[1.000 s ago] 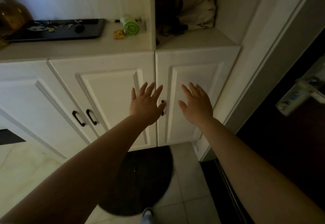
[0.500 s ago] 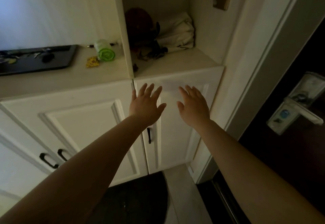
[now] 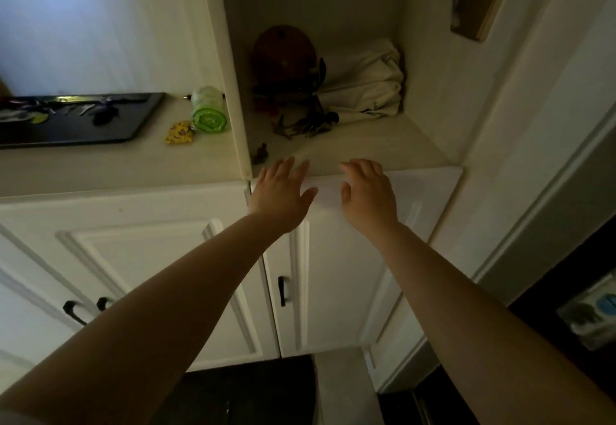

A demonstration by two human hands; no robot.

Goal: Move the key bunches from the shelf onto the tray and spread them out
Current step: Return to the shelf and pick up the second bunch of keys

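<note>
A dark bunch of keys (image 3: 305,127) lies on the shelf (image 3: 383,147) of the open niche, in front of a dark red helmet. A smaller dark piece (image 3: 260,154) sits near the shelf's front left corner. The black tray (image 3: 133,124) rests on the countertop at the left and holds several keys and small items. My left hand (image 3: 281,191) and my right hand (image 3: 368,191) reach side by side at the shelf's front edge, fingers spread, holding nothing. Both are short of the key bunch.
A green roll (image 3: 208,114) and a yellow tag (image 3: 180,131) lie on the counter beside the niche's divider panel (image 3: 230,67). A dark red helmet (image 3: 283,54) and cream cloth bag (image 3: 366,81) fill the niche's back. White cabinet doors (image 3: 333,274) are below; a door frame stands at right.
The view has tilted up and moved closer to the niche. Both hands have risen from in front of the cabinet door to the shelf's front edge, still open.
</note>
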